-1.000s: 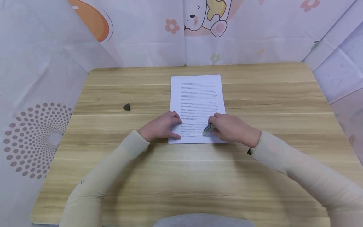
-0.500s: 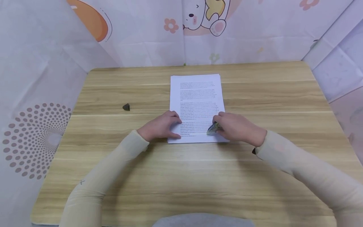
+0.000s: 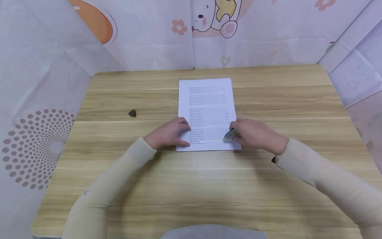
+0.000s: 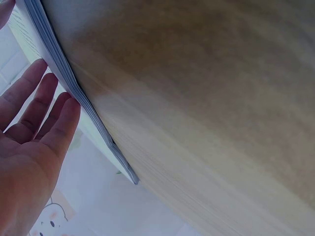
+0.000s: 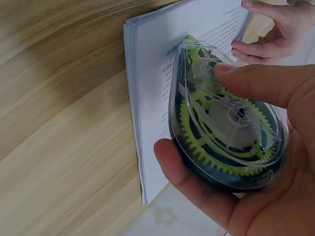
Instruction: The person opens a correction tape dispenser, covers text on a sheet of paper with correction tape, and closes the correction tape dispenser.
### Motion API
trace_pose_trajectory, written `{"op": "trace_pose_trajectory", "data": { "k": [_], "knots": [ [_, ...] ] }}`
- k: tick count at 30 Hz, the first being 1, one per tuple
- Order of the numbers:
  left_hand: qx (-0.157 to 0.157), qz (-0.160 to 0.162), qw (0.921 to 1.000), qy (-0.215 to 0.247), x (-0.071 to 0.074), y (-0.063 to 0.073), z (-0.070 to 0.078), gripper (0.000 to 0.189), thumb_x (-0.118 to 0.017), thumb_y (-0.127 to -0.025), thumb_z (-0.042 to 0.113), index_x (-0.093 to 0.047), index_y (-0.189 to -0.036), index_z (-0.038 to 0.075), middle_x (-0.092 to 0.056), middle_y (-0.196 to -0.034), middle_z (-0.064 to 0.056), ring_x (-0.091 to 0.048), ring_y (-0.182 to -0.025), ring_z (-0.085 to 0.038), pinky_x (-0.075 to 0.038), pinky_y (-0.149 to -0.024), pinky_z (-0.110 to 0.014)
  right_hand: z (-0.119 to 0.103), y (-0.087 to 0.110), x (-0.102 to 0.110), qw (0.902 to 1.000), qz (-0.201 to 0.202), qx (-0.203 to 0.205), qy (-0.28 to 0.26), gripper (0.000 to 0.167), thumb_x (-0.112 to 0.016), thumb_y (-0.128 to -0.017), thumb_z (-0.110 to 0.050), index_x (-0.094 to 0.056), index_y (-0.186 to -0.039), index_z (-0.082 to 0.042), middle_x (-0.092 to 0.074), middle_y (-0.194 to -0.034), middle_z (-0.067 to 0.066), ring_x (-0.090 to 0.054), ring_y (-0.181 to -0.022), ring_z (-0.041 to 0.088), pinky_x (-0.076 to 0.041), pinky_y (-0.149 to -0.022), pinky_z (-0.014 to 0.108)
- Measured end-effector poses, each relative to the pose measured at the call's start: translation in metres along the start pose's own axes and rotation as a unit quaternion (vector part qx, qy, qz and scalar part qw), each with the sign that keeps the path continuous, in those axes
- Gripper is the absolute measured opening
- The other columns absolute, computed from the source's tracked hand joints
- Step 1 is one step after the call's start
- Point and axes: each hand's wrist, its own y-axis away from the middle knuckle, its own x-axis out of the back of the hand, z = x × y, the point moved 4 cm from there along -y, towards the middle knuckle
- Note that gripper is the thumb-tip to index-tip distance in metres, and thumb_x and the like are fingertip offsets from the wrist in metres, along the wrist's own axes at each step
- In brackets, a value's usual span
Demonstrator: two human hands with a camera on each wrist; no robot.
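Note:
A stack of printed paper lies on the wooden table. My right hand grips a correction tape dispenser, a clear teardrop case with green gears inside. Its tip touches the page near the lower lines of text, toward the right side. My left hand rests at the left edge of the stack, thumb and fingers spread over the margin. In the left wrist view, the extended fingertips of the left hand lie along the side of the sheets.
A small dark cap-like piece sits on the table to the left of the paper. White printed curtains hang behind the table's back edge and at both sides.
My right hand has slid rightward along a lower text line with the correction tape, its tip staying close to the page. The left hand has stayed in place.

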Motion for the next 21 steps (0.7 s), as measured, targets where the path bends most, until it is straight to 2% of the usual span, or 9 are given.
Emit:
{"op": "trace_pose_trajectory", "data": {
  "k": [7, 14, 21],
  "knots": [
    [0.009, -0.006, 0.9999, 0.0, -0.001, 0.0, 0.0, 0.056, -0.079, -0.073, 0.034, -0.063, -0.117, 0.003, -0.054, -0.118, -0.008, -0.047, -0.11, -0.022, -0.041, -0.098, -0.033, 0.006, 0.005, 0.001, 1.0, 0.005, 0.005, 0.004, 0.023, -0.071, -0.079, -0.011, -0.062, -0.099, -0.003, -0.058, -0.083, 0.005, -0.051, -0.066, 0.013, -0.046, -0.06, 0.03],
    [0.009, -0.002, 1.0, 0.004, -0.001, 0.0, 0.0, 0.055, -0.079, -0.073, 0.034, -0.064, -0.116, 0.003, -0.055, -0.118, -0.008, -0.047, -0.11, -0.022, -0.041, -0.098, -0.033, 0.014, 0.013, 0.004, 1.0, 0.002, -0.006, 0.007, 0.028, -0.073, -0.078, -0.012, -0.063, -0.102, -0.002, -0.06, -0.085, 0.007, -0.055, -0.069, 0.013, -0.049, -0.063, 0.033],
    [0.008, -0.002, 1.0, 0.0, 0.0, 0.001, 0.0, 0.056, -0.079, -0.073, 0.035, -0.064, -0.116, 0.003, -0.055, -0.118, -0.008, -0.047, -0.11, -0.022, -0.041, -0.098, -0.033, 0.019, 0.016, 0.007, 0.9999, 0.002, -0.013, 0.01, 0.025, -0.073, -0.077, -0.011, -0.064, -0.099, -0.004, -0.06, -0.086, 0.006, -0.058, -0.07, 0.014, -0.051, -0.064, 0.035]
  ]
}}
